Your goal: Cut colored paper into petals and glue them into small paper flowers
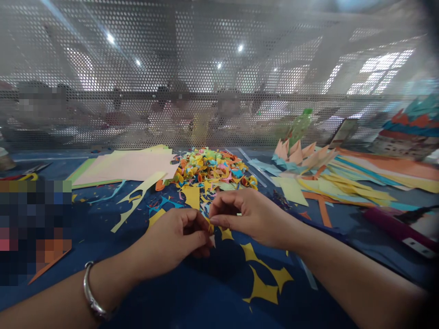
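My left hand (174,240) and my right hand (248,214) meet over the dark blue table (192,297). Both pinch a small piece of yellow-orange paper (210,226) between thumb and fingertips. A silver bracelet (92,292) circles my left wrist. Just beyond the hands lies a heap of small folded paper bits (209,170) in several colours. Yellow paper offcuts (264,278) lie on the table below my right hand.
Pale pink and green sheets (126,167) lie at the back left. Coloured strips and folded paper points (343,178) spread at the right, near a purple tool (394,226). A perforated metal screen (219,91) closes the far edge; people sit behind it.
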`<state>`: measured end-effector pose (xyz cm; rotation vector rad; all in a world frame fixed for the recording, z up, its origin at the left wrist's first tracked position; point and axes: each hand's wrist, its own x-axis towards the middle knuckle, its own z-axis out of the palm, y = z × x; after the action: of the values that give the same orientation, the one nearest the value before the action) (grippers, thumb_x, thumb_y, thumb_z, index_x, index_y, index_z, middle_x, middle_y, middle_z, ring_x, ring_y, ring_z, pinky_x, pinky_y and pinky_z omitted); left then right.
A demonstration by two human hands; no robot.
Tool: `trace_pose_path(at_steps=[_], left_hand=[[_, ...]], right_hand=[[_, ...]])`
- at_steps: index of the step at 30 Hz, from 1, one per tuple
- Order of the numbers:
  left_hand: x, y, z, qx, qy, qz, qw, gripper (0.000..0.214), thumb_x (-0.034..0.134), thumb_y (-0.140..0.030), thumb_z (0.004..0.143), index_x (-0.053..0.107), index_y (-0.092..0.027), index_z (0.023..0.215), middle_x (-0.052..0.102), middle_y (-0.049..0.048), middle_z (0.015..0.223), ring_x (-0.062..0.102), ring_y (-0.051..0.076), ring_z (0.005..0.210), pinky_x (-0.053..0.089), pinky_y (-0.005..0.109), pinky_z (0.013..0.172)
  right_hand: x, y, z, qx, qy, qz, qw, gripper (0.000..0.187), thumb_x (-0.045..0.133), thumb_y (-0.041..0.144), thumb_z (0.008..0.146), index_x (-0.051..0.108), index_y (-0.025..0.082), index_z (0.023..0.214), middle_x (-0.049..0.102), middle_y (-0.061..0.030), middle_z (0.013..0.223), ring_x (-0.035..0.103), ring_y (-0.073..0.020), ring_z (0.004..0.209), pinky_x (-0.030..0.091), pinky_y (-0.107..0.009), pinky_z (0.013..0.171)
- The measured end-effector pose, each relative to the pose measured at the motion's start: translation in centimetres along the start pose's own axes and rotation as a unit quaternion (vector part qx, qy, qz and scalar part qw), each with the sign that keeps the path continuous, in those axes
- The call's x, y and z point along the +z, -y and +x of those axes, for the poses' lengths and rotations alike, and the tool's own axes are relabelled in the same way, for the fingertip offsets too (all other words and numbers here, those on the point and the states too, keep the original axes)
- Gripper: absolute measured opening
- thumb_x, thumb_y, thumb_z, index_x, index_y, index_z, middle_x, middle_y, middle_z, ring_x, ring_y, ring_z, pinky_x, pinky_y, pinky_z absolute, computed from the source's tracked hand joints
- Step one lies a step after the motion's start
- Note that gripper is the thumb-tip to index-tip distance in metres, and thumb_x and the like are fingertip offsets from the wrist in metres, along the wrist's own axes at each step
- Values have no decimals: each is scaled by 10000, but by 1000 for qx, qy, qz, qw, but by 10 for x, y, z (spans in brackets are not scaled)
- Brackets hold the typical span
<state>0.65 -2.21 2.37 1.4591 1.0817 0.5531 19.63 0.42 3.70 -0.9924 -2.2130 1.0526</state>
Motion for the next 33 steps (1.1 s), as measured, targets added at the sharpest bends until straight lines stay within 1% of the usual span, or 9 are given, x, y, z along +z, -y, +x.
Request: trace_pose_path(at_steps=[4, 6, 10, 12, 15, 20, 28, 30, 33], left_hand=[[-1, 1, -1, 10, 1, 22, 1000, 77, 557, -207, 757, 591, -152, 800, 674, 18, 781, 633, 133, 679, 496, 259, 656], [-1, 1, -2, 31, -12, 68, 997, 100, 548, -238, 776, 604, -164, 812, 683, 24, 808, 629, 143, 702, 486, 266, 661], [2, -1, -7, 54, -82, 201, 975, 197, 604, -387, 774, 614, -192, 794, 651, -11, 701, 580, 141, 636, 420, 241, 562], [4, -2, -7, 59, -115, 245, 961, 224, 636, -418, 747, 599, -197, 755, 620, -31, 635, 544, 130, 576, 375, 228, 507], [4, -1, -5, 74, -130, 283, 947, 176, 629, -366, 750, 598, -196, 719, 611, -36, 610, 521, 119, 545, 349, 222, 492], [2, 3, -5, 99, -125, 310, 937, 155, 544, -311, 804, 635, -195, 758, 638, -20, 649, 533, 124, 578, 351, 233, 526], [1, -1, -7, 100, -111, 292, 945, 172, 526, -294, 813, 645, -195, 736, 616, -19, 614, 523, 125, 564, 356, 233, 530], [0, 0, -6, 83, -103, 250, 959, 166, 537, -299, 806, 646, -192, 740, 634, -9, 626, 560, 136, 582, 385, 236, 542], [-1, 1, -4, 53, -77, 134, 987, 146, 570, -299, 785, 632, -174, 740, 673, 9, 691, 617, 139, 611, 445, 239, 579]], right_hand=[[0, 2, 0, 3, -3, 1, 1000, 79, 597, 211, 825, 601, 164, 761, 564, 19, 659, 485, -95, 581, 397, -224, 554], [0, 2, 0, 8, -2, 3, 1000, 80, 595, 216, 825, 603, 165, 764, 566, 19, 654, 487, -96, 579, 399, -225, 554], [-1, 2, 1, 14, 1, 6, 1000, 80, 595, 216, 825, 603, 161, 768, 568, 20, 656, 496, -99, 580, 403, -230, 560], [0, 2, 1, 14, -1, 0, 1000, 82, 598, 220, 823, 610, 160, 768, 569, 20, 655, 497, -100, 581, 401, -232, 559], [0, 2, 1, 15, -1, 0, 1000, 77, 600, 215, 821, 613, 162, 767, 581, 16, 655, 508, -103, 584, 405, -235, 563], [1, 2, 0, 18, 0, 4, 1000, 70, 601, 208, 822, 612, 163, 769, 587, 14, 655, 512, -98, 587, 410, -230, 567], [0, 0, 0, 14, 5, 15, 1000, 71, 600, 210, 825, 605, 160, 775, 570, 16, 657, 496, -95, 583, 405, -231, 561], [0, -1, 0, 12, -2, 22, 1000, 77, 601, 229, 832, 604, 164, 789, 565, 18, 662, 495, -93, 587, 405, -226, 558], [0, -3, 0, 8, -36, 37, 999, 102, 591, 277, 851, 602, 177, 834, 567, 17, 689, 516, -97, 612, 425, -223, 572]])
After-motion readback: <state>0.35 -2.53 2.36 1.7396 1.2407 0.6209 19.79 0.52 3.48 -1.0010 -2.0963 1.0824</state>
